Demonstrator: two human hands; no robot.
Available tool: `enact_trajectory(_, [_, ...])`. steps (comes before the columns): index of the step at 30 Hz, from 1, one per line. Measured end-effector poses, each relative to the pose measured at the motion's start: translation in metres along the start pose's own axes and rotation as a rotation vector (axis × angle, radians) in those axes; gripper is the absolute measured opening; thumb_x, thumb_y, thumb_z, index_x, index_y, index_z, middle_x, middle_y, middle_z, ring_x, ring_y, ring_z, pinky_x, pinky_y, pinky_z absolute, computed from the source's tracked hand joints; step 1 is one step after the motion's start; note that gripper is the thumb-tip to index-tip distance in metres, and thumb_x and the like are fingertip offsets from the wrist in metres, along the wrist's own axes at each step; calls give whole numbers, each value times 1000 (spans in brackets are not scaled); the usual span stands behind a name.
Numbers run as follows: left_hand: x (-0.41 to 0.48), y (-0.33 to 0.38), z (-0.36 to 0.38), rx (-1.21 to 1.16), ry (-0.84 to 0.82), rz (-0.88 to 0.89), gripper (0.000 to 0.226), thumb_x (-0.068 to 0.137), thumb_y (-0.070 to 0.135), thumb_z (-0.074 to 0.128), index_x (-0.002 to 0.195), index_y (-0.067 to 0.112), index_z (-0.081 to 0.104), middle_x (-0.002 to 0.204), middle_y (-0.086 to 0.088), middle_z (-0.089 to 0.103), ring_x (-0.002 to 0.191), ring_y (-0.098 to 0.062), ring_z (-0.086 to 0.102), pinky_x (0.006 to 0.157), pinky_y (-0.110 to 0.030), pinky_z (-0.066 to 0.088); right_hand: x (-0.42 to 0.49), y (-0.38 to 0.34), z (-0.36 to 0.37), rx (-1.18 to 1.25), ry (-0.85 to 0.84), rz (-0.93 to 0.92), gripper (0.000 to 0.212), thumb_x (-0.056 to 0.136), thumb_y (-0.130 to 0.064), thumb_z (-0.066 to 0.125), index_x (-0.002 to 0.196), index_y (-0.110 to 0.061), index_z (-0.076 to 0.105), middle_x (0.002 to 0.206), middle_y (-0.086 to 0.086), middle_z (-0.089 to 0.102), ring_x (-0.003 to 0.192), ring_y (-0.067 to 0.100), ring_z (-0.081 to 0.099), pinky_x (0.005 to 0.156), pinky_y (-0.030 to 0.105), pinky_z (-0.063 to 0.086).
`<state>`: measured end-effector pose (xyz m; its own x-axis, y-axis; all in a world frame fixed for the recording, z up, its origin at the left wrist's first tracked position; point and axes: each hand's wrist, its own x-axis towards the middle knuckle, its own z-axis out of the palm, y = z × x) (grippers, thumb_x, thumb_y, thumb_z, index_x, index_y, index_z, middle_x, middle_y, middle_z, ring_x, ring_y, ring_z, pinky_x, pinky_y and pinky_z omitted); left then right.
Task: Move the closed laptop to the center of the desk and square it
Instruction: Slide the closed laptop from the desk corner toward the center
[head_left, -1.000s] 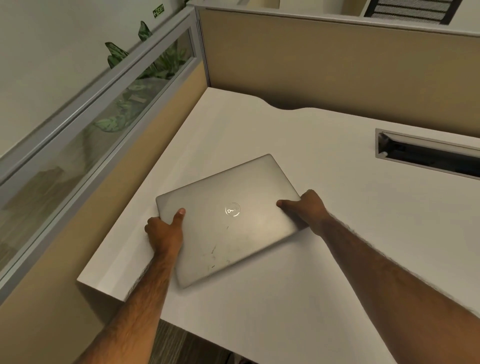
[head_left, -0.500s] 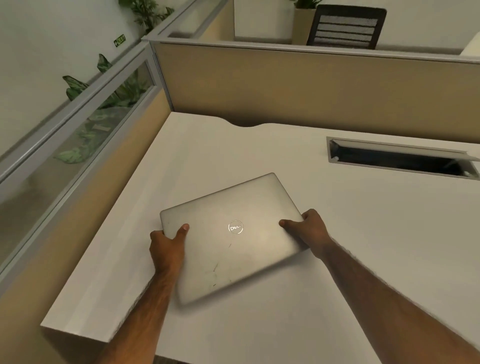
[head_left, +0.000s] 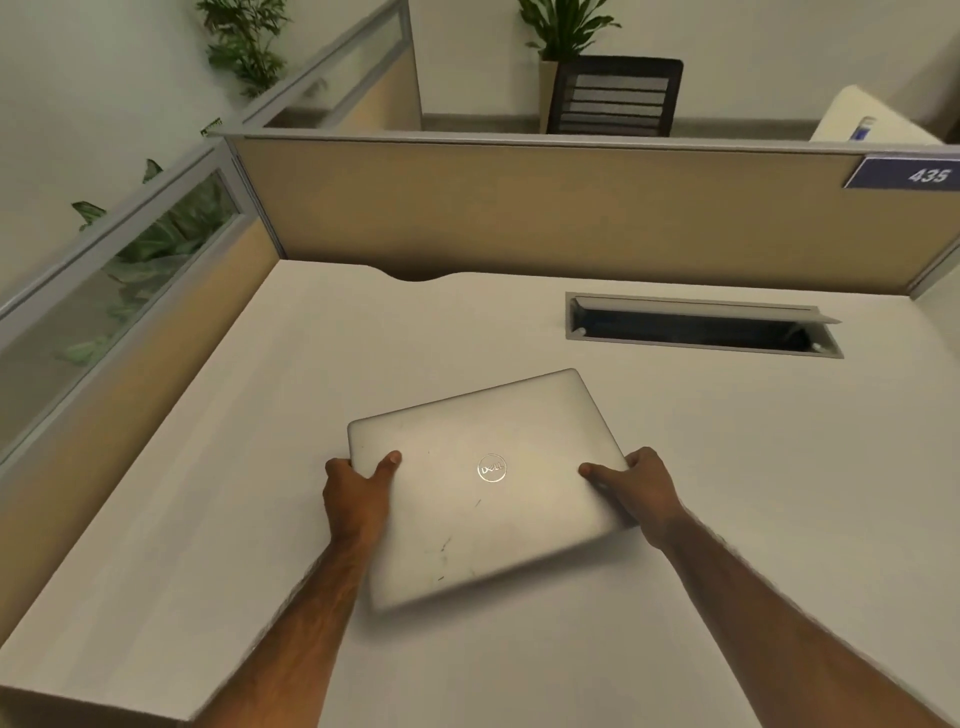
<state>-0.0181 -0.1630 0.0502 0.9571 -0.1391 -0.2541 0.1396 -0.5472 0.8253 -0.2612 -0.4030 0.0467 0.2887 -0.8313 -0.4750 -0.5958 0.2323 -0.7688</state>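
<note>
You hold the closed laptop (head_left: 485, 486) between both hands, left hand (head_left: 358, 488) gripping its left edge, right hand (head_left: 636, 488) its right, thumbs on the lid. It sits roughly mid-desk (head_left: 727, 519) but skewed to the desk's edges, so squaring appears left to do. Lid logo reads "DELL"; beyond your right hand, a blue plate (head_left: 904, 174) reads "435".

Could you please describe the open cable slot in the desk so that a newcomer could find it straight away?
Start at the tan partition behind the white desk. Just in front of it, right of centre, lies the cable slot: a long grey-framed opening, dark inside, its flap raised. It is the only recess, beyond the silver laptop.
</note>
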Motion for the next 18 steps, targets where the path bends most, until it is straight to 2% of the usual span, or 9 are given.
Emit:
enact_trajectory(4, [-34,11,40,12,-15,12,60,78,50,76,108,6,50,103,-6,60,88,-27,60,77,-34,50,10,21,-51,21,0,4,65,64,-43,90,103,-11,49,94,0,56,78,16,56,56,30,40])
enact_trajectory(10, [-78,24,103,26,-42,11,59,77,50,77,107,6,51,102,-6,60,88,-27,59,77,-34,49,30,50,-121,7,36,17,71,62,-45,90,109,-9,50,100,2,59,85,21,60,58,30,42])
enact_trajectory(14, [-97,30,135,54,-65,-1,57,77,51,77,103,8,50,101,-7,61,86,-26,57,75,-32,45,46,67,-152,9,45,35,69,61,-44,91,106,-10,51,98,3,61,82,19,61,57,30,42])
enact_trajectory(18, [-105,32,155,102,-75,-21,62,76,53,77,104,4,52,102,-10,63,88,-28,59,76,-34,48,66,73,-169,-2,44,38,67,59,-43,91,102,-11,51,96,2,61,79,18,61,56,30,42])
